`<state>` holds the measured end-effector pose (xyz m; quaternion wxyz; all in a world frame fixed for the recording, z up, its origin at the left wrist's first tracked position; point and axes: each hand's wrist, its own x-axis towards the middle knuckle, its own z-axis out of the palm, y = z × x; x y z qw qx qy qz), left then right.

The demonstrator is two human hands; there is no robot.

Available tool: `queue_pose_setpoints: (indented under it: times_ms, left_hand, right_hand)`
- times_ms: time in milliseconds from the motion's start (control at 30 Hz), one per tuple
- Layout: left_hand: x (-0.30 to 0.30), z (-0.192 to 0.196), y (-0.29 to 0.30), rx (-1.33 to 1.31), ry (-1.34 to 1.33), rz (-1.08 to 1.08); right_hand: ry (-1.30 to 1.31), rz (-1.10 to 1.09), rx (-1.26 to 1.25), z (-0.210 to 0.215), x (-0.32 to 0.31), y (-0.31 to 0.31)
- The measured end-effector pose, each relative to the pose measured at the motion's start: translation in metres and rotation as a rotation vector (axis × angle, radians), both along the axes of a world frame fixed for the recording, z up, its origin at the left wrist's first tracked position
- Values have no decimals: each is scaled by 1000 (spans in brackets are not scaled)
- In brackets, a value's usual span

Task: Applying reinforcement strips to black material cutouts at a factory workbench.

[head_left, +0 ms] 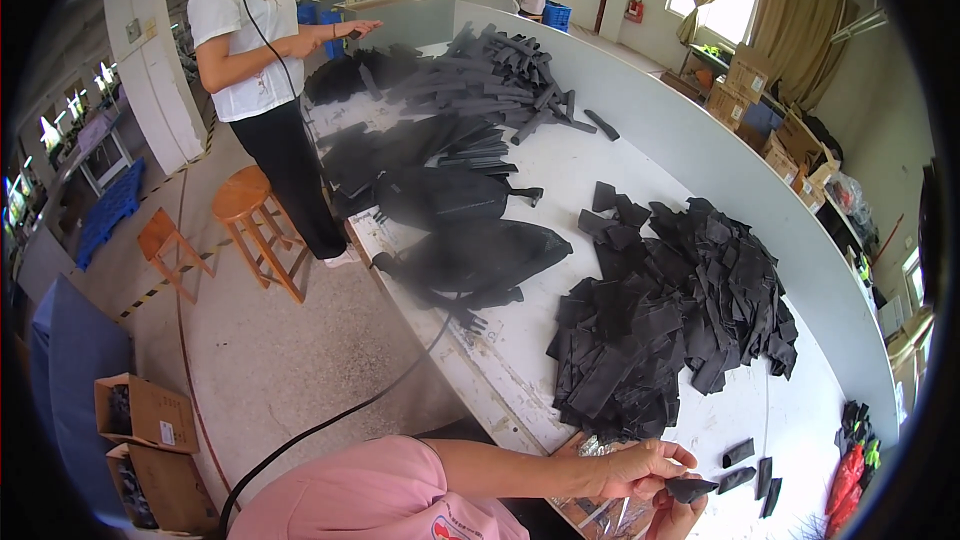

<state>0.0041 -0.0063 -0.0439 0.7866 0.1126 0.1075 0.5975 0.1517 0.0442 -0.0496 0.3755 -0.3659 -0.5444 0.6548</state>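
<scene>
Progress: a large heap of flat black cut pieces (670,320) lies on the long white desk (600,160) and appears mostly unworked. Only four small black pieces (752,475) lie singly on the desk just right of the hands, below the heap's right side; judged from this, a small share is handled and the bulk remains. Beyond the heap, toward the far end of the desk, lie dark bag-like bundles (470,250) and a stack of long black strips (480,75).

Hands: the left hand (640,468), reaching from a pink sleeve (370,500), is curled, with fingertips pinching one small flat black piece (690,487) just below the heap's near edge. The right hand (680,518) is largely cut off at the frame's lower edge; it touches the same piece from beneath, but whether it is clenched cannot be told.

Other: a person in a white top (250,30) stands left of the desk, beside round wooden stools (245,205).
</scene>
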Motion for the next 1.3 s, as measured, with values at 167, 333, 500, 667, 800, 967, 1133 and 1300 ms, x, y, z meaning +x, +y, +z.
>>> queue_pose_setpoints:
  times_ms: [167, 333, 500, 667, 800, 967, 1133, 1300]
  left_hand:
    - [7, 2, -1, 43, -323, -64]
    - [6, -20, 3, 42, 38, -3]
    - [8, -28, 3, 72, 154, -19]
    - [15, 19, -12, 391, 1317, 870]
    - [4, 38, -9, 590, 1351, 655]
    - [6, 30, 1, 558, 1172, 744]
    - [-11, 20, -7, 360, 929, 527]
    - [3, 16, 3, 375, 819, 364]
  right_hand:
    - [61, -34, 10, 29, -3, -4]
    - [36, 88, 33, 2, -1, 3]
    - [142, -87, -99, -15, -5, -5]
    - [-7, -78, 80, -15, 11, 0]
    - [-129, -286, 291, 17, 7, -24]
    - [-612, -128, 940, 63, -10, -33]
    - [-700, -35, 1007, 59, -11, -16]
    - [-602, -96, 858, 24, -4, -19]
